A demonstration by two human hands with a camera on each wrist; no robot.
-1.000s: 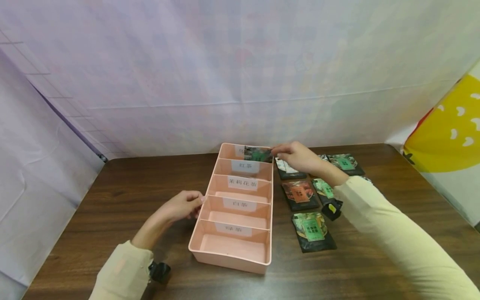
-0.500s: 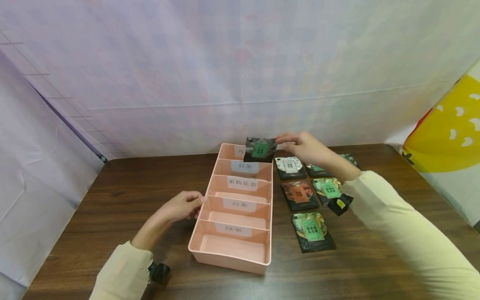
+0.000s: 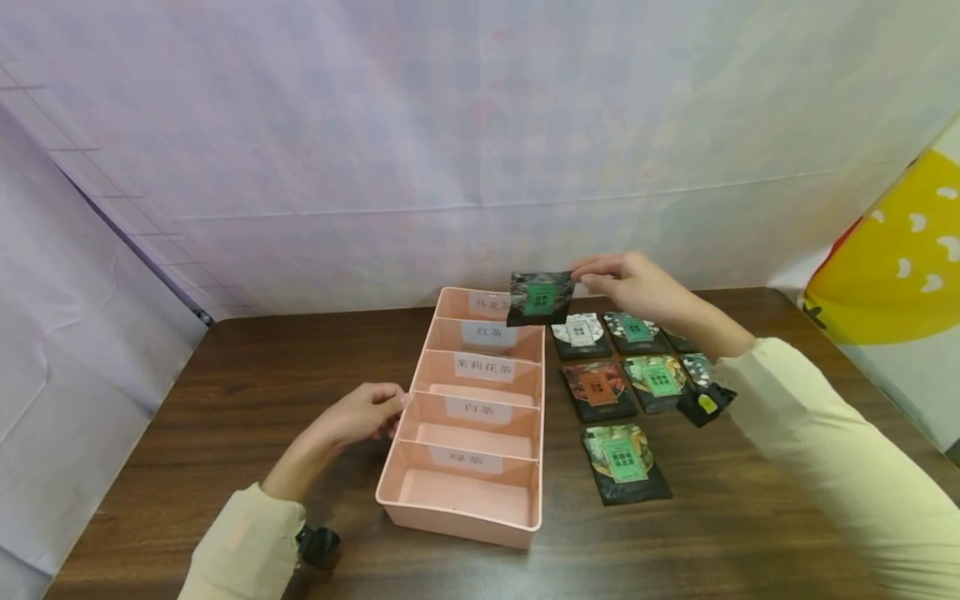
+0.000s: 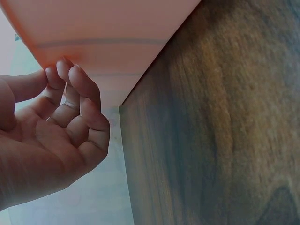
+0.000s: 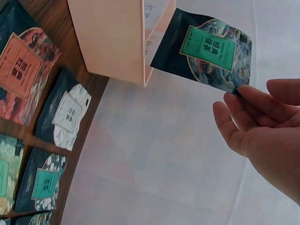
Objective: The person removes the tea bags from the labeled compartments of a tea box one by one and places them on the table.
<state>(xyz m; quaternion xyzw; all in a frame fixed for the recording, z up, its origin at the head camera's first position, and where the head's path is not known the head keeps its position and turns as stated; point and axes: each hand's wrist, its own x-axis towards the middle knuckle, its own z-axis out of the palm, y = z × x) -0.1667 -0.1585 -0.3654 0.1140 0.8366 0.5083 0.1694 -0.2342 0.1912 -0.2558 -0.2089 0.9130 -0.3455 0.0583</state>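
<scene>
Raised above the far right corner of the pink divided box [image 3: 461, 518] is a dark tea packet [image 3: 540, 298] with a green label. My right hand [image 3: 637, 287] pinches it by one corner; the label [image 5: 208, 48] reads GREEN TEA in the right wrist view. At the box's left side, my left hand [image 3: 365, 410] grips the rim between thumb and fingertips. The left wrist view shows this hand [image 4: 61, 126] with its other fingers curled beside the box wall [image 4: 108, 56]. Paper labels with Chinese writing mark the box's compartments.
Several tea packets lie on the brown wooden table [image 3: 247, 375] right of the box, including a white-label packet [image 3: 581, 333], an orange-label packet [image 3: 598, 390] and a nearer green-label packet [image 3: 626, 462]. A pale curtain [image 3: 480, 150] hangs close behind the table.
My right hand has lifted the green-label tea packet out of the farthest compartment and carried it up and to the right. The left hand has stayed at the box's rim.
</scene>
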